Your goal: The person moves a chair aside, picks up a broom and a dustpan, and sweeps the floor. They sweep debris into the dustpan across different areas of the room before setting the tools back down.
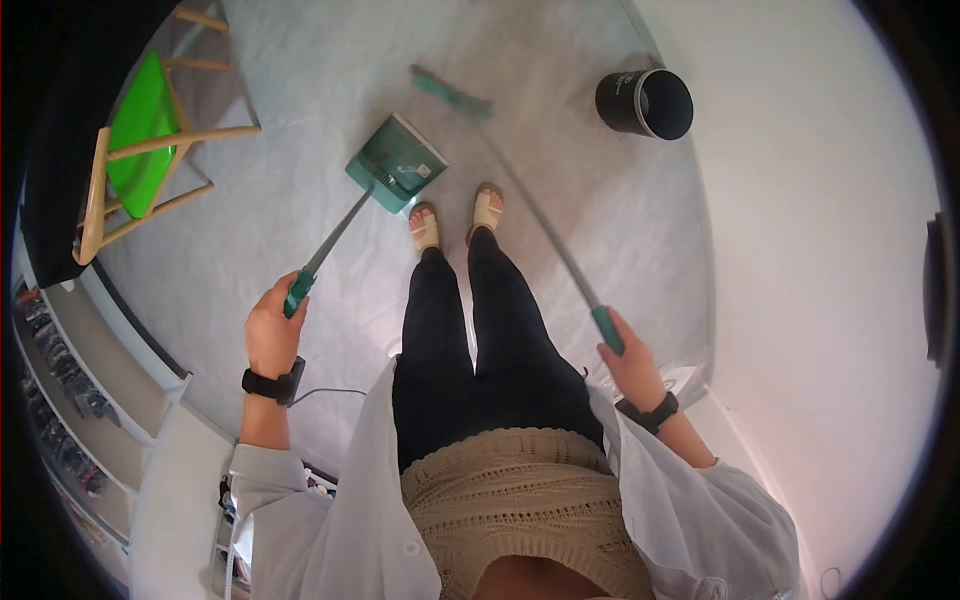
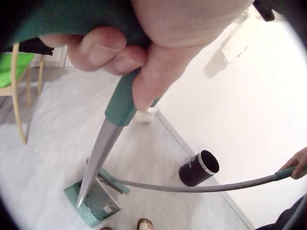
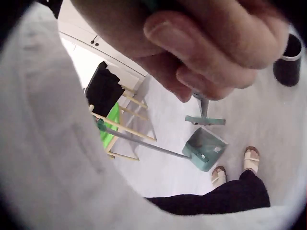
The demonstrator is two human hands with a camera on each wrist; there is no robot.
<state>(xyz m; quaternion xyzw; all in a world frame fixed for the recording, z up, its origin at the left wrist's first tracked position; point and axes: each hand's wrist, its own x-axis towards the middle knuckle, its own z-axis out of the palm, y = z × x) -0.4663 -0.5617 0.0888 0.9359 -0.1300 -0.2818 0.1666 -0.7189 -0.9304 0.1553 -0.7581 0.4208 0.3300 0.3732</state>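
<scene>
My left hand (image 1: 273, 325) grips the green handle of a long-handled dustpan (image 1: 383, 178), its fingers and thumb wrapped round it in the left wrist view. The green pan lies on the floor in front of my feet, with small light scraps inside. My right hand (image 1: 632, 362) holds the green grip of a broom (image 1: 540, 215). Its grey pole slants forward and left to a green broom head (image 1: 450, 93), slightly blurred, just beyond the pan's open edge. From the right wrist, the curled fingers (image 3: 206, 43) hide most of the broom's handle.
At the right, by the white wall (image 1: 800, 200), is a black bin (image 1: 645, 104). A wooden chair (image 1: 180, 140) with a bright green seat occupies the far left. White shelves (image 1: 110, 400) with packed goods run along the near left. My sandalled feet (image 1: 425, 228) are close behind the pan.
</scene>
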